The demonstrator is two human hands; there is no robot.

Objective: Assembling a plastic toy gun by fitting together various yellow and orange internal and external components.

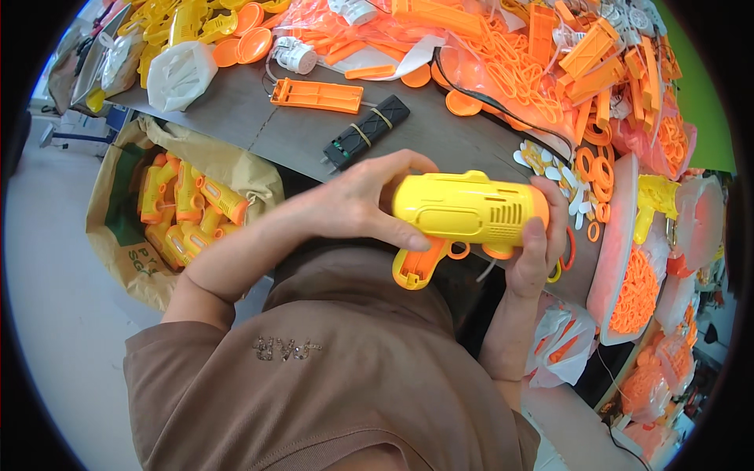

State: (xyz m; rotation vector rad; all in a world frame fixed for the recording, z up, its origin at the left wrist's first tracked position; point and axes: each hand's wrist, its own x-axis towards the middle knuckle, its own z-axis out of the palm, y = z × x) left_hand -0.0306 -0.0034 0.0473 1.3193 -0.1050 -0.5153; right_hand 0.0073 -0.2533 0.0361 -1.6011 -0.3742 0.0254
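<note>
Yellow toy gun (463, 210) lies lengthwise left-to-right between both hands, left hand (357, 206) gripping its left end, right hand (540, 239) wrapped round the right end.

The toy gun (463, 210) sits between the left hand (357, 206) and right hand (540, 239), table (259, 118) behind, filled sack (157, 212) at left.

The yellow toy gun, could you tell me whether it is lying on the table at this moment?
No, the yellow toy gun is held off the grey table, with the left hand and the right hand gripping its two ends.
</note>
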